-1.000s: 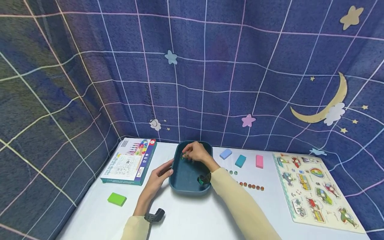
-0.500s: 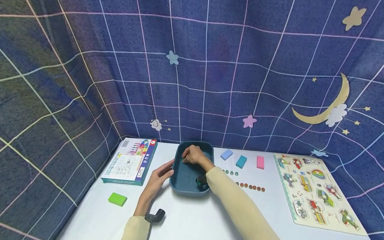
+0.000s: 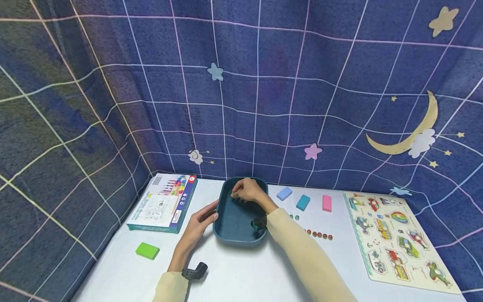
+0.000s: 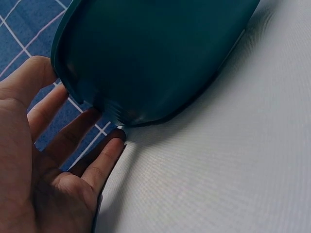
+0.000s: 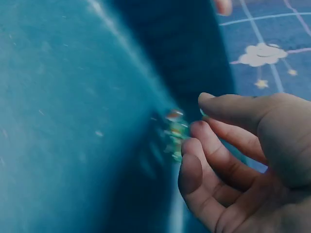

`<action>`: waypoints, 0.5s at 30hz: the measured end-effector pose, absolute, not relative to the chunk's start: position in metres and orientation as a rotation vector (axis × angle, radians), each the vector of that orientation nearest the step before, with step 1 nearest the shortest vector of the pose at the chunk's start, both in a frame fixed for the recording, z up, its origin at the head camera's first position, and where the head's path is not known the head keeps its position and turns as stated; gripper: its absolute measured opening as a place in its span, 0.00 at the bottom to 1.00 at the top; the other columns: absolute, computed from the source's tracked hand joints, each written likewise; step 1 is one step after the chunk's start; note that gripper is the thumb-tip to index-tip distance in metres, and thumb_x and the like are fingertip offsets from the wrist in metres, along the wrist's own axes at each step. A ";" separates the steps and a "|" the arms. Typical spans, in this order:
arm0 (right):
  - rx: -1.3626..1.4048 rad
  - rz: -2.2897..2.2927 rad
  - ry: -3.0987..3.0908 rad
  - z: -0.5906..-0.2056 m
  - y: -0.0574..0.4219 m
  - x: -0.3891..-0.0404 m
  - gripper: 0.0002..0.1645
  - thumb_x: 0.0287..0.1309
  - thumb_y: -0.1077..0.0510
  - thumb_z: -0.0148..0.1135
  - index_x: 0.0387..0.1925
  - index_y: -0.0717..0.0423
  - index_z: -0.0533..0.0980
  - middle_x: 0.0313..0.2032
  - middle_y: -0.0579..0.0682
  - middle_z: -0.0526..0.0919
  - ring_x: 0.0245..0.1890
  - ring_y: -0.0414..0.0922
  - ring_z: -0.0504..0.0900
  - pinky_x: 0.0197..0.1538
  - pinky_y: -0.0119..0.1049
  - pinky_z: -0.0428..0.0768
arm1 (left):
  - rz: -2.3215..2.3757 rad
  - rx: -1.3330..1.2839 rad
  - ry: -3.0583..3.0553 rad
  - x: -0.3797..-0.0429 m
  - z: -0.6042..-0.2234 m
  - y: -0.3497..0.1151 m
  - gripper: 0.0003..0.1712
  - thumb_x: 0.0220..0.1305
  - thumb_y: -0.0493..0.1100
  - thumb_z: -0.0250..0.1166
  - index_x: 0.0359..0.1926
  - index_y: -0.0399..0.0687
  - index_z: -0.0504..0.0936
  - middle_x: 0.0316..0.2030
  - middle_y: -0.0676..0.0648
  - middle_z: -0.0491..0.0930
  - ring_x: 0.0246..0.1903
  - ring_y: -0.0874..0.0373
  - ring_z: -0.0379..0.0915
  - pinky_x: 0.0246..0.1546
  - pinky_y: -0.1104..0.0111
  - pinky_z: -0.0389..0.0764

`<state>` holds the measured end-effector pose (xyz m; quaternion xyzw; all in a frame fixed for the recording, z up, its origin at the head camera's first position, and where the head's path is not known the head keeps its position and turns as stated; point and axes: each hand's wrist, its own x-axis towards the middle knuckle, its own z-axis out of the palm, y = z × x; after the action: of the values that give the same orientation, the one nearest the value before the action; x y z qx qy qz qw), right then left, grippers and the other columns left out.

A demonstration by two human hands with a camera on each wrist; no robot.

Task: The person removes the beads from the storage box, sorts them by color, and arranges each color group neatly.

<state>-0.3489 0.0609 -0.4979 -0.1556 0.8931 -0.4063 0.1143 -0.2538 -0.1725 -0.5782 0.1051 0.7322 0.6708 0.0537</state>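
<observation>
A dark teal tub [image 3: 239,242] stands on the white table in the head view. My left hand [image 3: 198,225] rests against its left side, its fingers spread along the outer wall, as the left wrist view also shows. My right hand [image 3: 249,191] is inside the tub, near its far left corner. In the right wrist view, a small greenish glint, seemingly a marble [image 5: 203,114], shows between its thumb and a finger. Just beside the fingertips, several small green and orange glass marbles [image 5: 175,136] lie along the foot of the wall, slightly blurred.
Right of the tub lie blue [image 3: 284,193], teal [image 3: 303,202] and pink blocks [image 3: 326,203], with rows of marbles [image 3: 320,235] partly behind my right sleeve. A puzzle board [image 3: 400,243] lies far right. Left are a flat box [image 3: 162,203] and a green block [image 3: 147,251].
My right hand dipped slightly toward the tub floor, then came back up a little at the same corner. My left hand stays at the tub's side.
</observation>
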 end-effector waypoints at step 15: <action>-0.500 -1.400 2.747 -0.477 0.155 -0.316 0.12 0.68 0.55 0.71 0.48 0.57 0.87 0.39 0.59 0.91 0.33 0.56 0.88 0.32 0.32 0.81 | 2.035 0.277 2.233 -0.254 -0.578 -0.173 0.31 0.76 0.45 0.65 0.76 0.50 0.73 0.77 0.44 0.71 0.77 0.41 0.66 0.66 0.80 0.75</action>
<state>-0.3160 0.1548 -0.4772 -0.1601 0.8795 -0.4480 0.0090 -0.2538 -0.1730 -0.5782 0.0910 0.7350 0.6698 0.0538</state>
